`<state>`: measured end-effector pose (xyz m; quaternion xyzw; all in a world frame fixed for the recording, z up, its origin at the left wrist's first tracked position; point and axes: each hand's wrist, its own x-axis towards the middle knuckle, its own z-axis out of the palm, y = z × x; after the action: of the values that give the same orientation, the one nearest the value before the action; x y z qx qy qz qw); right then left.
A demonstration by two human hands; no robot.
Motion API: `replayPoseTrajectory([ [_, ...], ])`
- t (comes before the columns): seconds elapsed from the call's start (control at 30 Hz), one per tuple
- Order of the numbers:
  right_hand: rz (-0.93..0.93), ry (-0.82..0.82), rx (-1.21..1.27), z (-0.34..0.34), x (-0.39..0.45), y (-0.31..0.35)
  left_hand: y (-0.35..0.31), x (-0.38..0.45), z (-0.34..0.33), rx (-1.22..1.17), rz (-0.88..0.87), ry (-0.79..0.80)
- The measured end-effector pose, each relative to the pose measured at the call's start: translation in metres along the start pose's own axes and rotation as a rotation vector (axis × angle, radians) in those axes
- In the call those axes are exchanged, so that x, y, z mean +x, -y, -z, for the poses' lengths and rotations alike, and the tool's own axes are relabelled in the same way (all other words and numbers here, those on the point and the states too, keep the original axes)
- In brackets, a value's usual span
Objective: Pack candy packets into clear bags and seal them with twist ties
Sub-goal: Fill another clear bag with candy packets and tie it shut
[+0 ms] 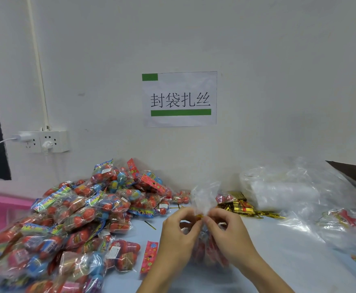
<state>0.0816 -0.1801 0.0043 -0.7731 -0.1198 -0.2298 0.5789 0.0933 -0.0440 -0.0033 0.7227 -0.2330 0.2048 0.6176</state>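
both hands meet near the middle of the pale blue counter, fingers curled in toward each other around the neck of a clear bag. the left hand and the right hand each pinch an end of a gold twist tie that sits at the gathered neck, just between the fingertips. the bag's open top fans up above the hands, and below them its body rests on the counter with red and blue candy showing through the plastic, partly hidden by the palms and wrists. to the left lies a large heap of candy packets, red and blue sweets in clear wrappers with colourful header cards, spreading from the wall down to the near edge. a loose red patterned card lies flat on the counter just left of the left wrist. behind the right hand is a bundle of gold twist ties, with a few stray ones lying apart on the counter. further right, a pile of empty clear bags sits against the wall, and more crumpled plastic spreads toward the right edge. on the white wall hangs a paper sign with black characters and green bars, and a power strip with 2 plugs is mounted at the left.
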Motion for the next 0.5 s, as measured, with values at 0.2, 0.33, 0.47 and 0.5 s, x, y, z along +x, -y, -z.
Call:
replayPoseTrajectory([
  [0.2, -0.019, -0.007, 0.008, 0.0000, 0.0001, 0.0004, -0.0017, 0.0004, -0.0016, 0.048, -0.012, -0.009],
  [0.33, -0.058, 0.008, 0.029, 0.0022, 0.0010, 0.0035, 0.0004, 0.0005, -0.0011, 0.078, -0.040, 0.000],
  [0.47, -0.112, 0.025, 0.051, 0.0067, 0.0028, 0.0056, 0.0002, 0.0015, 0.0023, 0.100, -0.086, 0.007],
  [0.5, -0.120, 0.031, 0.058, 0.0074, 0.0030, 0.0059, 0.0003, 0.0021, 0.0038, 0.111, -0.095, 0.009],
])
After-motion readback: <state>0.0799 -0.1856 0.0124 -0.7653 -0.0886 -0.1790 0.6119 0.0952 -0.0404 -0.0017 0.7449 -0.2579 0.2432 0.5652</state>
